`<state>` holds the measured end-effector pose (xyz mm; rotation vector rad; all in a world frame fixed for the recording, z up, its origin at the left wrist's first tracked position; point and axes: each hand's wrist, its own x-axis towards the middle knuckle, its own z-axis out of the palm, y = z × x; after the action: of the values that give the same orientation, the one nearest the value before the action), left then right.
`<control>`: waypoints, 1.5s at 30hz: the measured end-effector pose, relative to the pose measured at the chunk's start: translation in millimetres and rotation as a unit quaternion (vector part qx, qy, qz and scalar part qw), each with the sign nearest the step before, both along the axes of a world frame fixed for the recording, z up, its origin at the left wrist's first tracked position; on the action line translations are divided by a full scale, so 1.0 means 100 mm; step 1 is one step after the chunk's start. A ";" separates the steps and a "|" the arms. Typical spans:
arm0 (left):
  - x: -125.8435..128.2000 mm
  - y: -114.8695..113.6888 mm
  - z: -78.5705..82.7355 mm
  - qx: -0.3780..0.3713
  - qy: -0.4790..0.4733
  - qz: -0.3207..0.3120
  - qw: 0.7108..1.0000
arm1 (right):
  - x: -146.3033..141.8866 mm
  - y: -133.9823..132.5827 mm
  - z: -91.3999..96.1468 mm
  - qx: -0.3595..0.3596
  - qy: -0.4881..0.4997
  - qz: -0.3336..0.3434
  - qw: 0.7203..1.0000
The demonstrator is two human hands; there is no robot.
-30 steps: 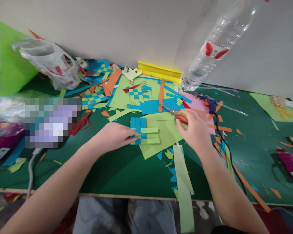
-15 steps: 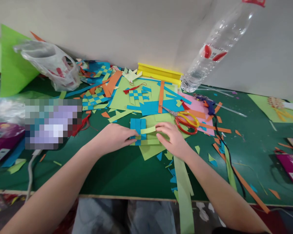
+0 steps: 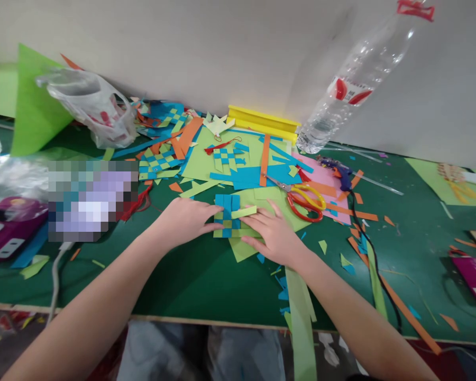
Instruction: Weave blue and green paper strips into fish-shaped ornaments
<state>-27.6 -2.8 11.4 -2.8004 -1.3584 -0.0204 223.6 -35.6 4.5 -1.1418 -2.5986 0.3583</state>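
A small woven square of blue and light green paper strips (image 3: pixel 228 214) lies on the green table (image 3: pixel 190 275). My left hand (image 3: pixel 184 221) rests flat on the table with its fingertips pressing the weave's left edge. Flat on the weave's right side lies my right hand (image 3: pixel 272 233), fingers spread, and a loose green strip (image 3: pixel 244 211) pokes up beside its fingertips. Neither hand grips anything. Red and yellow scissors (image 3: pixel 301 198) lie on the paper just right of the weave.
Paper sheets, strips and other woven pieces (image 3: pixel 158 161) litter the table's back. A clear plastic bottle (image 3: pixel 349 87) leans against the wall at right, a plastic bag (image 3: pixel 91 108) sits at left. A glue gun (image 3: pixel 343 174) and its black cord (image 3: pixel 371 254) lie right.
My right hand let go of the scissors, which now lie on the paper, and moved left onto the weave. Its fingers went from pinching a green strip to lying flat.
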 end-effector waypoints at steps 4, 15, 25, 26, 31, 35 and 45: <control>0.02 0.00 -0.01 -0.011 0.005 0.003 1.000 | -0.02 0.00 0.00 -0.003 -0.010 0.006 1.000; 0.03 -0.01 0.02 -0.001 0.018 0.003 1.000 | -0.02 0.00 0.00 0.037 -0.007 0.006 0.999; 0.06 -0.04 0.07 0.071 -0.046 0.037 0.996 | -0.06 -0.03 0.00 0.033 -0.028 0.023 0.999; 0.06 -0.04 0.07 0.089 -0.061 0.032 0.994 | -0.06 -0.03 -0.01 0.034 -0.030 0.023 0.999; 0.04 -0.03 0.04 0.145 -0.101 -0.055 0.983 | -0.05 -0.02 -0.02 0.037 -0.042 0.029 0.998; 0.04 -0.02 0.03 0.154 -0.090 -0.063 0.982 | -0.05 -0.03 -0.01 0.039 -0.046 0.034 0.998; 0.03 -0.03 0.04 0.152 -0.059 -0.049 0.985 | 0.15 0.09 0.11 0.094 0.057 -0.030 0.994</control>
<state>-24.2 -5.4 15.7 -2.6370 -1.1241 -0.3693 238.5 -26.9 15.5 -1.0980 -2.4355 0.1564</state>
